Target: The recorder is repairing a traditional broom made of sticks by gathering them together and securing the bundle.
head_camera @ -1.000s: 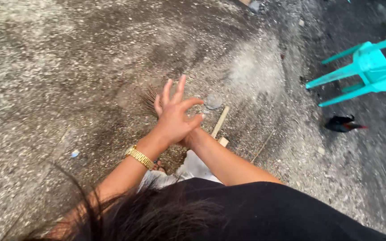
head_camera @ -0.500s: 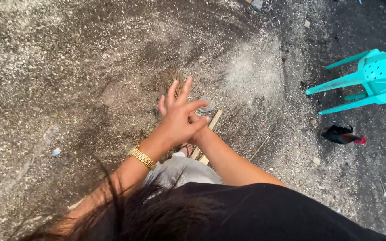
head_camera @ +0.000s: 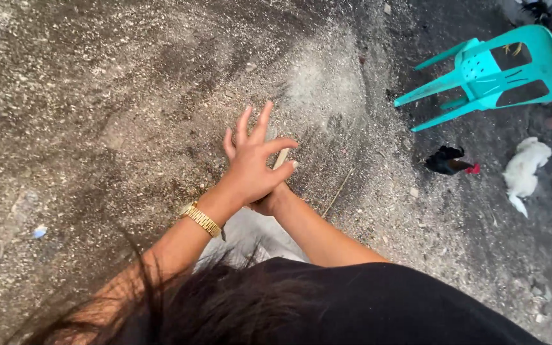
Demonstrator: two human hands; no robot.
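Observation:
My left hand [head_camera: 250, 169] is raised over the gritty ground with its fingers spread, holding nothing, a gold watch [head_camera: 202, 220] on its wrist. Its palm lies over my right hand [head_camera: 268, 204], which is curled tight just beneath it and mostly hidden. The right hand's grip is on a stick broom whose bristles do not show at this moment. A short pale wooden stick [head_camera: 281, 158] lies on the ground just past my left thumb.
A teal plastic chair [head_camera: 493, 67] stands at the upper right. A dark rooster [head_camera: 448, 161] and a white animal [head_camera: 525, 169] are below it. A pale dust patch [head_camera: 321, 76] lies ahead of my hands, and a small blue scrap [head_camera: 39, 231] at the left.
The broom's bristles, seen beyond my fingers earlier, swung rightward and are now out of sight. The view has shifted right, bringing the whole chair and the white animal into sight.

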